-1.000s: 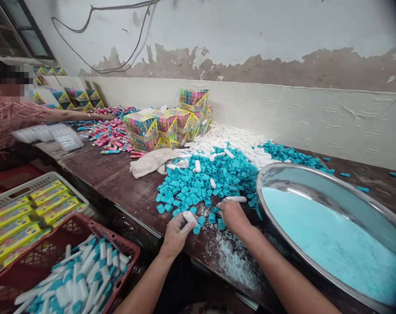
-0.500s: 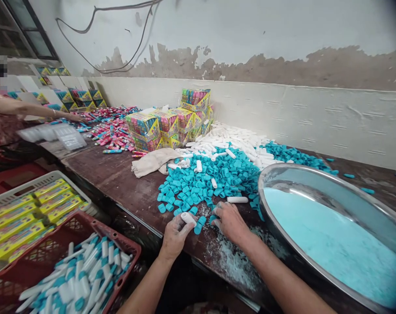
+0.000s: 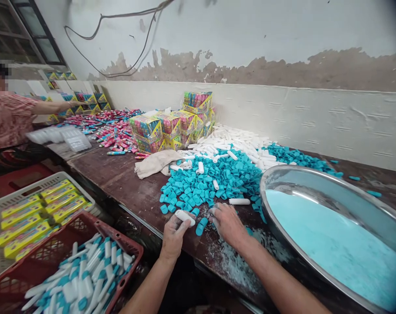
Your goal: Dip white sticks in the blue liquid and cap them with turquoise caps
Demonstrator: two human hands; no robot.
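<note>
At the near edge of the table (image 3: 119, 179), the left hand (image 3: 173, 233) pinches a white tube (image 3: 185, 216) in its grip. Just right, the right hand (image 3: 228, 223) rests fingers-down on the teal caps (image 3: 214, 176); whether its grip holds one, I cannot tell. Beyond lies the cap heap.

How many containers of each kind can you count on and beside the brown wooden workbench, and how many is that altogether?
Round steel basin of pale blue powder: 1
Red plastic mesh crate of capped white tubes: 1
White plastic mesh basket of yellow boxes: 1
Total: 3
</note>
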